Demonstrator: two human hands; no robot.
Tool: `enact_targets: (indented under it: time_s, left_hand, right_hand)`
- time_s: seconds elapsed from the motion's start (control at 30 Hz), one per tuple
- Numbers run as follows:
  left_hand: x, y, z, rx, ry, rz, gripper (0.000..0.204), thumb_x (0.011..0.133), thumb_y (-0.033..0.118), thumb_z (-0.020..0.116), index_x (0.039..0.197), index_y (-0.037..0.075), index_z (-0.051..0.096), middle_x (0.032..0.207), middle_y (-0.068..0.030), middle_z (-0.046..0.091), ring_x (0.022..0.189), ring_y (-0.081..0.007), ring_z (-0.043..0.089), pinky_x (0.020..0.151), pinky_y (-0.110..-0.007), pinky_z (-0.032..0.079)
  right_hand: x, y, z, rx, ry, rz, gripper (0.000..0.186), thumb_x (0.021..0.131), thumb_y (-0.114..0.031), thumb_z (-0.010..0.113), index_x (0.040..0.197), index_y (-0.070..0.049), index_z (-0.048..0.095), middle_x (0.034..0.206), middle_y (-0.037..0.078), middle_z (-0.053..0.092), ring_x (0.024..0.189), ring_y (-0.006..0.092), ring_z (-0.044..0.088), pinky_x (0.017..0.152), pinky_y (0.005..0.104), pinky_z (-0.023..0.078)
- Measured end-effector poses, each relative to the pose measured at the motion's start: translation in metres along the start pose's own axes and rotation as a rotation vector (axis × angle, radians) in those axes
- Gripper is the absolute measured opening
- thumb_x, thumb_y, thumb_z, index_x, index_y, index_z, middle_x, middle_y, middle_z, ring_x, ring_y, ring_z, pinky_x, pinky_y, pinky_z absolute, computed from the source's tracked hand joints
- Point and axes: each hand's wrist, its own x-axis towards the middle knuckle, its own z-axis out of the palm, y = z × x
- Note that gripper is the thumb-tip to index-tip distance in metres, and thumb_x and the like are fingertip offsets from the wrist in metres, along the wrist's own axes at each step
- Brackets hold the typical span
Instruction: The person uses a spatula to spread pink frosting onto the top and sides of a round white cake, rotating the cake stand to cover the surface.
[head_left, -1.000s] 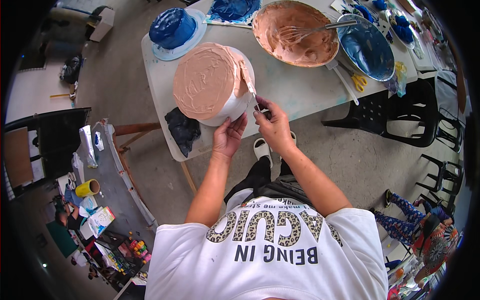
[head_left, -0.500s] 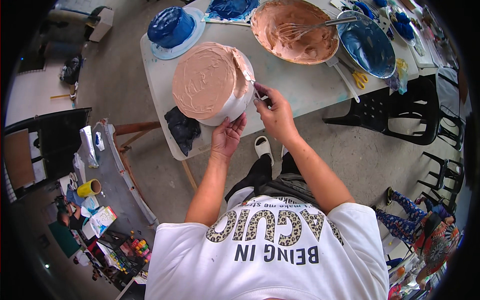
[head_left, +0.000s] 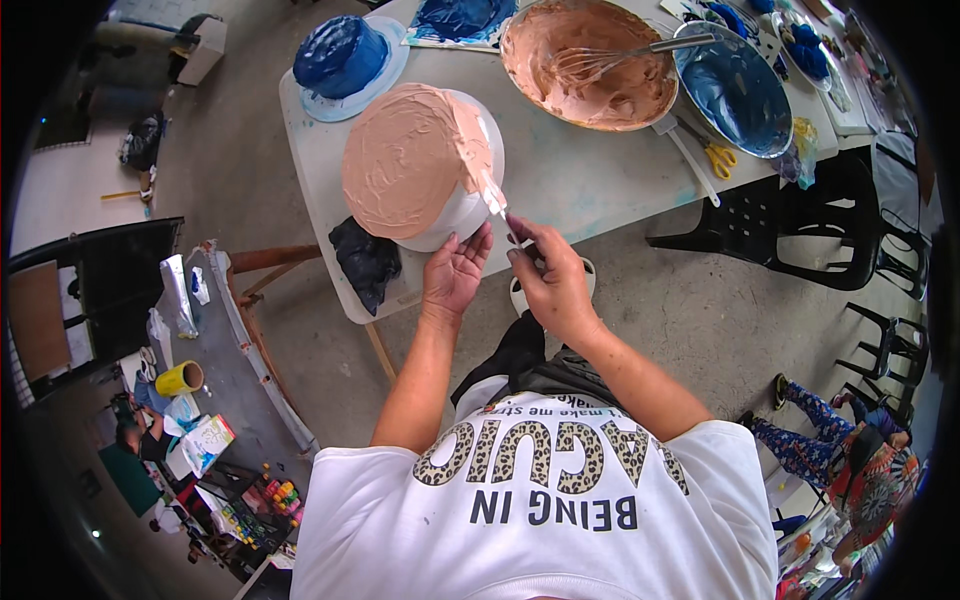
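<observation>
A round cake (head_left: 395, 165) stands close to the table's near edge. Peach frosting with ridged strokes covers its top and part of its right side; the lower side is white. My left hand (head_left: 457, 275) is palm up, open, its fingertips touching the cake's near lower edge. Pinched in my right hand (head_left: 553, 280) is a small spatula (head_left: 496, 200), its blade loaded with peach and white frosting at the cake's right side. Much of the spatula's handle is hidden by my fingers.
Behind the cake is a blue-frosted cake (head_left: 342, 57) on a pale board. A bowl of peach frosting (head_left: 535, 95) holds a whisk (head_left: 600, 60). Right of it are a blue-smeared bowl (head_left: 735, 95), a long-handled scraper (head_left: 690, 165) and yellow scissors (head_left: 720, 158). A black plastic bag (head_left: 362, 262) lies left.
My right hand and the spatula have moved toward me along the cake's right side. Peach frosting there has shifted downward. My left hand stays at the cake's near edge.
</observation>
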Motion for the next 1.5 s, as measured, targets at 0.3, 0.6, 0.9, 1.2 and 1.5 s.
enact_targets:
  time_s: [0.3,0.6,0.9,1.2,1.5]
  left_hand:
    - [-0.009,0.006,-0.011,0.016,0.048,-0.020,0.040,0.090,0.007,0.051,0.125,-0.007,0.040,0.124,-0.0223,0.052,0.116,-0.0345,0.052,0.101,-0.044,0.044]
    - [-0.017,0.006,-0.023,-0.010,0.012,0.040,0.034,0.089,0.002,0.051,0.122,-0.002,0.045,0.120,-0.0187,0.055,0.114,-0.0329,0.054,0.100,-0.044,0.046]
    - [-0.017,0.010,-0.033,-0.002,-0.062,0.041,0.029,0.089,0.003,0.053,0.117,0.000,0.050,0.116,-0.0155,0.059,0.110,-0.0303,0.057,0.098,-0.043,0.047]
    - [-0.013,0.021,-0.040,0.028,-0.024,0.054,0.029,0.087,0.002,0.053,0.116,0.003,0.052,0.115,-0.0155,0.059,0.106,-0.0328,0.058,0.096,-0.048,0.048]
    - [-0.019,0.037,-0.046,0.166,-0.106,0.034,0.035,0.086,0.004,0.054,0.120,-0.001,0.049,0.122,-0.0170,0.056,0.113,-0.0330,0.055,0.099,-0.047,0.046]
  right_hand:
    - [0.036,0.008,-0.008,0.365,-0.036,0.323,0.036,0.088,-0.004,0.056,0.123,-0.001,0.052,0.093,0.003,0.059,0.067,0.0051,0.050,0.050,0.0200,0.042]
    - [0.030,-0.001,-0.009,0.521,-0.121,0.486,0.035,0.089,-0.004,0.054,0.124,0.001,0.050,0.087,0.003,0.056,0.065,0.0047,0.047,0.048,0.0190,0.039]
    - [0.013,-0.018,-0.019,0.650,-0.110,0.496,0.037,0.090,-0.003,0.052,0.126,0.003,0.046,0.094,0.006,0.057,0.067,0.0060,0.048,0.048,0.0190,0.039]
    - [0.015,-0.019,-0.022,0.674,-0.126,0.515,0.038,0.091,-0.003,0.051,0.127,0.004,0.046,0.094,0.006,0.058,0.064,0.0061,0.049,0.048,0.0201,0.041]
    - [0.026,-0.028,-0.025,0.581,-0.156,0.486,0.035,0.091,-0.003,0.052,0.125,0.004,0.047,0.095,0.006,0.056,0.067,0.0063,0.049,0.048,0.0191,0.040]
